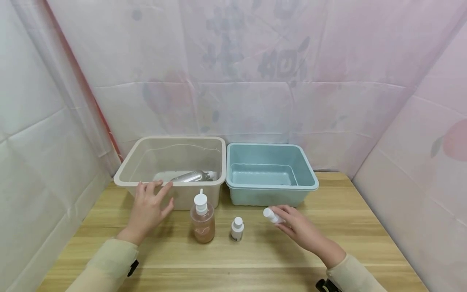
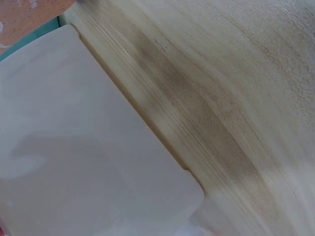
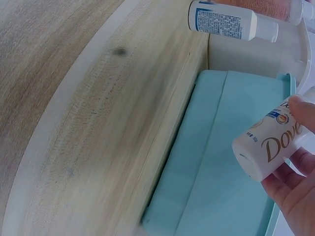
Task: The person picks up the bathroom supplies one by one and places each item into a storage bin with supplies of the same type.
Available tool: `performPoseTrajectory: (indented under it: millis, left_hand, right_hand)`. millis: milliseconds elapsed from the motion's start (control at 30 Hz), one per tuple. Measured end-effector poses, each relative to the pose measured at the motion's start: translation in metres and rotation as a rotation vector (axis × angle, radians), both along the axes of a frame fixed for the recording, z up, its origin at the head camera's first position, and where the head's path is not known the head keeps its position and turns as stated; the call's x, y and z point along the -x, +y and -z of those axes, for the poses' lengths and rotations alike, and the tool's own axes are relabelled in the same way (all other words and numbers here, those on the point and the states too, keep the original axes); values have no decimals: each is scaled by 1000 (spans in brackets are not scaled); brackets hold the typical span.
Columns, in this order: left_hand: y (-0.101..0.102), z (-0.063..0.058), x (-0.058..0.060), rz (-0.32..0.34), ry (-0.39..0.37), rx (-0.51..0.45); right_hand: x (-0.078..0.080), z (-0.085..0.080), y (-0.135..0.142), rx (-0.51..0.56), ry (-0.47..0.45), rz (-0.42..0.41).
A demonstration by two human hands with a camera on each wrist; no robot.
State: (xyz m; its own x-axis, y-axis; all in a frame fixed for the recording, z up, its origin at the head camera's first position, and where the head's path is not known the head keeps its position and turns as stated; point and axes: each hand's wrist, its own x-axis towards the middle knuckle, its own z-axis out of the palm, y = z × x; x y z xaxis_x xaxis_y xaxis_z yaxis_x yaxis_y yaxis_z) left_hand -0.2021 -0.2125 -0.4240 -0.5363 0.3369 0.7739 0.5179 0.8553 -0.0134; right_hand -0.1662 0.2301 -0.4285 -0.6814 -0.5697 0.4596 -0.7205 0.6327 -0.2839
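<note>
My right hand (image 1: 303, 229) pinches a small white Dove bottle (image 3: 269, 140) between thumb and fingers, tilted in front of the blue bin (image 1: 271, 194). In the right wrist view its gold lettering and base show. My left hand (image 1: 147, 209) has its fingers spread, with fingertips right at the front rim of the beige bin (image 1: 197, 194). Inside that bin lies a clear bottle (image 1: 191, 177) with a white top. A pump bottle (image 1: 203, 225) of pinkish liquid stands on the table between my hands. Beside it stands another small white bottle (image 1: 237, 230), capped and upright.
Both bins stand side by side at the back of the wooden table (image 1: 233, 271), against a printed curtain (image 1: 248, 109). Hanging sheets also close off the left and right sides. The pump bottle stands close before the beige bin.
</note>
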Motion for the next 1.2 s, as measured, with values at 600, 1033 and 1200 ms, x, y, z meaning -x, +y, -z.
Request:
performPoseTrajectory:
  millis: [600,1033,1200]
  left_hand:
    - [-6,3,1,-14,4,-33]
    - [-2,5,1,-12,15,-14]
    - [2,6,3,-12,38,-25]
  right_hand:
    - [6,-1,-1,-34,26,-21]
    - [3,-3,3,-72,19,4]
    - [3,-1,3,-83,31,10]
